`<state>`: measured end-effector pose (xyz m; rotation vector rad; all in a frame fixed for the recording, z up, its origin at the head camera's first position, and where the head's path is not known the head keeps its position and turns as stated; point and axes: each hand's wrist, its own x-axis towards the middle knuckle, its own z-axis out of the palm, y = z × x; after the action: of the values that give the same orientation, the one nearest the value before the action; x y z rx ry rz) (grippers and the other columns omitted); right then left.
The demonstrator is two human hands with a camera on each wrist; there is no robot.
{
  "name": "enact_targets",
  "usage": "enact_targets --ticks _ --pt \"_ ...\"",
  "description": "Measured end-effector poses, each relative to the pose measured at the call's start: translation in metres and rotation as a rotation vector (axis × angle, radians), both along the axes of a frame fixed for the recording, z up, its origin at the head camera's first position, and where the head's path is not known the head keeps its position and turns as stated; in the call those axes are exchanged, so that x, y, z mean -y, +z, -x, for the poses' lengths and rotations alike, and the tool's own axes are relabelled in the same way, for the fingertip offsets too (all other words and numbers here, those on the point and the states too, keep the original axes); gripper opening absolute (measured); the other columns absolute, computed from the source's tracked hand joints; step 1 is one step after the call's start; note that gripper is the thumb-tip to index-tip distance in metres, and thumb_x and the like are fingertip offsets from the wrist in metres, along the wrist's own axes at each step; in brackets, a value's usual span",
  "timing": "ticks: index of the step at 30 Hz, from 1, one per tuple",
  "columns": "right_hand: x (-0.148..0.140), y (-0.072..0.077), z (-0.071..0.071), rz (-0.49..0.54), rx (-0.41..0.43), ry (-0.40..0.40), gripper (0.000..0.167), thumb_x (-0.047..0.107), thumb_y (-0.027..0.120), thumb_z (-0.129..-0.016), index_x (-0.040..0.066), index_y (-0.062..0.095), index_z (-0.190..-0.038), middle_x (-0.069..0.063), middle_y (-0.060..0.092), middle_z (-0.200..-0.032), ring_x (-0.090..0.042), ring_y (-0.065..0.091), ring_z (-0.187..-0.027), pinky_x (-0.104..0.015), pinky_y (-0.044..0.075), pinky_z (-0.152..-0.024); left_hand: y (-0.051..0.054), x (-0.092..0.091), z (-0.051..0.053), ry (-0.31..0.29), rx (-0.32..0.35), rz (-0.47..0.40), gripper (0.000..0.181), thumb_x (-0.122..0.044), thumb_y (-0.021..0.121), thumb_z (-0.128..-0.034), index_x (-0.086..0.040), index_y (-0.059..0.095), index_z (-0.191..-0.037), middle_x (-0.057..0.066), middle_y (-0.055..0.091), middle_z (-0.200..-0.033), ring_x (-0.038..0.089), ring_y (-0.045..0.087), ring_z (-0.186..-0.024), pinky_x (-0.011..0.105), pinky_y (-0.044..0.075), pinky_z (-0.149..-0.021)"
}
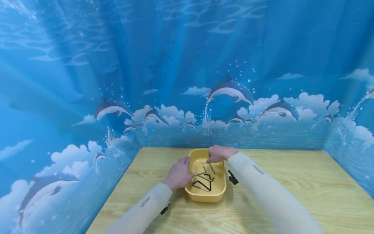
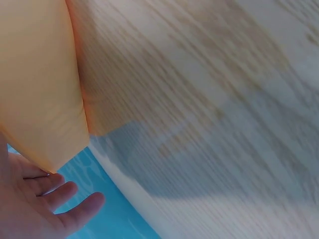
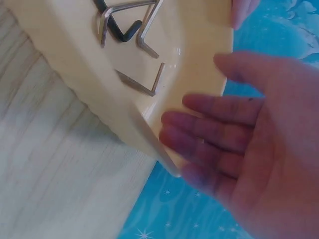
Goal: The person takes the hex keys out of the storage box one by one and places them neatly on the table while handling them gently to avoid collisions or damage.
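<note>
A yellow tray (image 1: 204,197) holds several bent metal keys (image 1: 200,173) and a black bent key (image 1: 210,184). My left hand (image 1: 178,174) holds the tray's left side, thumb over the rim; the left wrist view shows the fingers of this hand (image 2: 50,199) by the outer wall. Over the far right part of the tray is my right hand (image 1: 219,153), hiding part of a bent key. In the right wrist view the fingers of the right hand (image 3: 249,129) are relaxed and apart, with nothing between them, near a silver key (image 3: 142,87) on the tray floor.
The tray stands on a pale wooden table (image 1: 286,182), near its back edge. Behind and beside the table hangs a blue curtain (image 1: 175,65) printed with dolphins and clouds.
</note>
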<state>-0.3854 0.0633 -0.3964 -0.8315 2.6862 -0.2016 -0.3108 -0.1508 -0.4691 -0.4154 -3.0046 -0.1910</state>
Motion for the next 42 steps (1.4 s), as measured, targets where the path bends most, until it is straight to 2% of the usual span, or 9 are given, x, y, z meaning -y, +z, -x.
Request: enact_targets --ticks 4,12,16,19,21,25,31,36,42 --pt "0.010 -0.004 0.007 -0.025 0.004 -0.050 0.042 0.032 0.066 -0.095 0.020 0.045 -0.061 0.008 0.031 -0.051 -0.008 0.026 -0.046 -0.025 0.031 -0.047 -0.001 0.001 0.000 -0.004 0.014 -0.017 0.077 -0.040 0.056 -0.0978 0.001 0.028 -0.157 0.019 0.035 -0.159 0.035 0.036 -0.146 0.054 0.041 -0.112" --pt "0.025 -0.009 0.014 -0.033 0.053 -0.053 0.034 0.031 0.066 -0.096 0.014 0.057 -0.068 0.003 0.045 -0.054 -0.011 0.040 -0.047 -0.025 0.037 -0.046 0.001 0.002 0.000 -0.002 0.002 -0.022 0.078 -0.039 0.059 -0.0972 0.002 0.029 -0.156 0.020 0.037 -0.158 0.035 0.037 -0.145 0.054 0.042 -0.111" --pt "0.027 -0.013 0.018 -0.039 0.086 -0.099 0.021 0.028 0.064 -0.098 0.010 0.065 -0.087 -0.007 0.063 -0.070 -0.012 0.048 -0.046 -0.026 0.041 -0.044 0.003 0.001 -0.002 -0.012 0.012 -0.026 0.078 -0.039 0.059 -0.0973 0.003 0.028 -0.156 0.020 0.036 -0.158 0.035 0.037 -0.145 0.053 0.041 -0.112" --pt "0.028 -0.017 0.021 -0.040 0.102 -0.131 0.014 0.024 0.061 -0.099 0.011 0.065 -0.097 -0.014 0.070 -0.087 -0.012 0.049 -0.044 -0.027 0.042 -0.043 0.003 0.000 -0.003 -0.020 0.013 -0.029 0.078 -0.039 0.059 -0.0970 0.004 0.029 -0.155 0.021 0.036 -0.158 0.036 0.037 -0.145 0.054 0.042 -0.111" --pt "0.029 -0.019 0.023 -0.032 0.110 -0.145 0.011 0.021 0.060 -0.099 0.010 0.064 -0.099 -0.015 0.070 -0.093 -0.012 0.051 -0.045 -0.027 0.042 -0.043 0.003 -0.001 -0.003 -0.017 0.012 -0.021 0.078 -0.039 0.059 -0.0968 0.003 0.029 -0.156 0.020 0.036 -0.158 0.035 0.037 -0.145 0.054 0.042 -0.111" --pt "0.032 -0.024 0.028 -0.026 0.104 -0.152 0.007 0.013 0.060 -0.097 0.008 0.065 -0.099 -0.015 0.072 -0.087 -0.011 0.051 -0.045 -0.025 0.041 -0.043 0.003 -0.001 -0.002 -0.012 0.008 0.006 0.079 -0.040 0.059 -0.0968 0.003 0.028 -0.156 0.020 0.036 -0.158 0.035 0.036 -0.145 0.054 0.044 -0.109" --pt "0.037 -0.034 0.034 -0.087 0.059 -0.179 0.008 0.006 0.063 -0.092 0.010 0.067 -0.087 -0.008 0.070 -0.071 -0.012 0.052 -0.048 -0.027 0.038 -0.045 0.004 -0.001 -0.001 -0.003 0.042 0.021 0.081 -0.041 0.057 -0.0979 0.002 0.024 -0.158 0.019 0.031 -0.162 0.035 0.032 -0.148 0.055 0.042 -0.110" --pt "0.038 -0.041 0.038 -0.139 0.053 -0.194 0.011 0.005 0.069 -0.090 0.012 0.065 -0.083 -0.006 0.064 -0.078 -0.014 0.047 -0.055 -0.027 0.037 -0.047 0.002 -0.001 0.000 0.008 0.049 0.032 0.082 -0.043 0.057 -0.0977 0.001 0.024 -0.158 0.018 0.030 -0.162 0.035 0.032 -0.148 0.055 0.042 -0.111" --pt "0.039 -0.043 0.037 -0.129 0.069 -0.200 0.010 0.004 0.072 -0.088 0.011 0.065 -0.086 -0.007 0.061 -0.084 -0.015 0.047 -0.058 -0.028 0.038 -0.049 0.001 -0.001 0.000 0.011 0.048 0.018 0.082 -0.044 0.057 -0.0974 0.000 0.024 -0.158 0.018 0.030 -0.162 0.035 0.032 -0.148 0.056 0.041 -0.111"
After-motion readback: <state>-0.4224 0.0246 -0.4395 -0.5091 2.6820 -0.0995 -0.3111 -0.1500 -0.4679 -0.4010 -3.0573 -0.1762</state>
